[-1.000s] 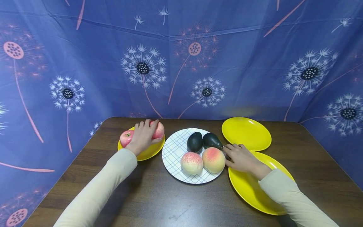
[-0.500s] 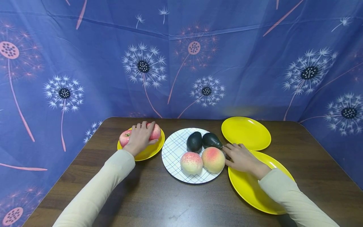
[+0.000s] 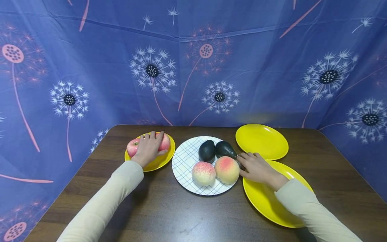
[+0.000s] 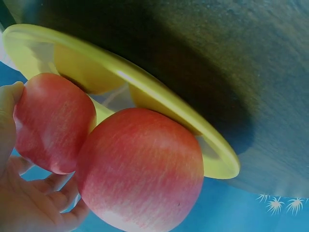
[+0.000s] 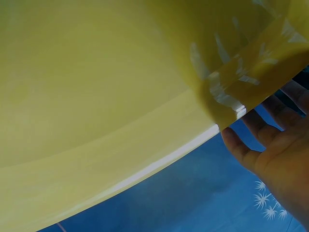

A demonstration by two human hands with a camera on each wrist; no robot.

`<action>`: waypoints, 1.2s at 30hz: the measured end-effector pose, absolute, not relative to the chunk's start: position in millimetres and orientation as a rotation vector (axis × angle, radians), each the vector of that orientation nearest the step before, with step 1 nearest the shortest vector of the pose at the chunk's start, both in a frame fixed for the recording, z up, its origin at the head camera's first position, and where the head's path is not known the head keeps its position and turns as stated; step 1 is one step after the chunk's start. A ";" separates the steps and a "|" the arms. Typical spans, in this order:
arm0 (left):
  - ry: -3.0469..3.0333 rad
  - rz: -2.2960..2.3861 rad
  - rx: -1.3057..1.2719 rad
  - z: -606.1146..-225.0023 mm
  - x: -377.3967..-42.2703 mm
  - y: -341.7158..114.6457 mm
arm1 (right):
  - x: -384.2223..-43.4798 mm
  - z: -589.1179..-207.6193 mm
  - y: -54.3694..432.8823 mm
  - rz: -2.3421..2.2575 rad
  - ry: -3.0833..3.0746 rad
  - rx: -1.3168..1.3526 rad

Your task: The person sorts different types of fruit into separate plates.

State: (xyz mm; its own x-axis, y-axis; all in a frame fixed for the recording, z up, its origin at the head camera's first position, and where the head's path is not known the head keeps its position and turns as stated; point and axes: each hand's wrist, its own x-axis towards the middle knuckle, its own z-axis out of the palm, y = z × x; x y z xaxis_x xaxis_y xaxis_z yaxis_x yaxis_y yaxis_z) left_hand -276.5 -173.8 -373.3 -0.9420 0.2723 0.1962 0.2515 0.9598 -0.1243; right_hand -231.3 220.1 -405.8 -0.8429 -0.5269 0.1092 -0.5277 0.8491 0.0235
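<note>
In the head view my left hand [image 3: 148,149] grips a red apple [image 3: 165,142] over the small yellow plate [image 3: 160,163] at the left. Beside it, a second apple [image 3: 132,148] sits on the same plate. The left wrist view shows the thumb against the held apple [image 4: 54,123], with the fingers behind it. My right hand [image 3: 258,169] lies at the right rim of the white checked plate [image 3: 183,161], its fingers relaxed. Its fingertips are right beside a peach [image 3: 227,170] and the tip of a dark avocado [image 3: 225,149].
Another avocado [image 3: 207,151] and a smaller peach [image 3: 204,174] are on the checked plate. A large yellow plate [image 3: 270,206] extends beneath my right hand and forearm, with another yellow plate [image 3: 261,141] behind it. A blue patterned cloth [image 3: 193,74] hangs along the table's back edge.
My left hand has lowered slightly and shifted a little left, bringing the gripped apple down closer to the other apple on the plate. The right hand has stayed in place.
</note>
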 end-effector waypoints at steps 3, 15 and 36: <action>-2.909 0.141 -0.387 -374.0 -276.9 -174.3 | -230.9 -404.7 219.5 0.014 -2.918 0.830; -2.909 0.118 -0.387 -375.0 -276.6 -175.3 | -231.4 -404.4 219.8 0.012 -2.930 0.825; -2.932 0.048 -0.345 -368.9 -269.8 -171.2 | -230.5 -404.6 220.7 0.032 -2.923 0.838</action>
